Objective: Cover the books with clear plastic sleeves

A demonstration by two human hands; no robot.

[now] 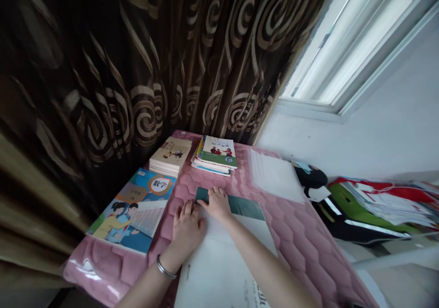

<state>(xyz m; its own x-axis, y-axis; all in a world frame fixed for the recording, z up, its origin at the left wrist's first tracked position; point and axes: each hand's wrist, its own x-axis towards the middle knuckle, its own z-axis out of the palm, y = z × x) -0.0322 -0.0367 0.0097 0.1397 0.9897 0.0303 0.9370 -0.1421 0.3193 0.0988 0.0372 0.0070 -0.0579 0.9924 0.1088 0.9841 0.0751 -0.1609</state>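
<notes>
In front of me lies a large white book or sheet (219,262) with a dark green band (245,206) along its far end and some dark print near the bottom. My left hand (188,228), a silver bangle on its wrist, rests over the left edge, fingers forward and apart. Just beside it, my right hand (216,203) presses on the green band near the far left corner, its thumb stretched toward the left fingers. A translucent film seems to lie under the hands; its edges are hard to make out.
Left is a blue maths textbook (137,209). Behind stand a stack of tan books (171,154) and a mixed stack of books (216,154). Clear plastic sleeves (276,175) lie right on the pink quilted tabletop (295,235). Bags and papers (360,212) sit beyond its right edge.
</notes>
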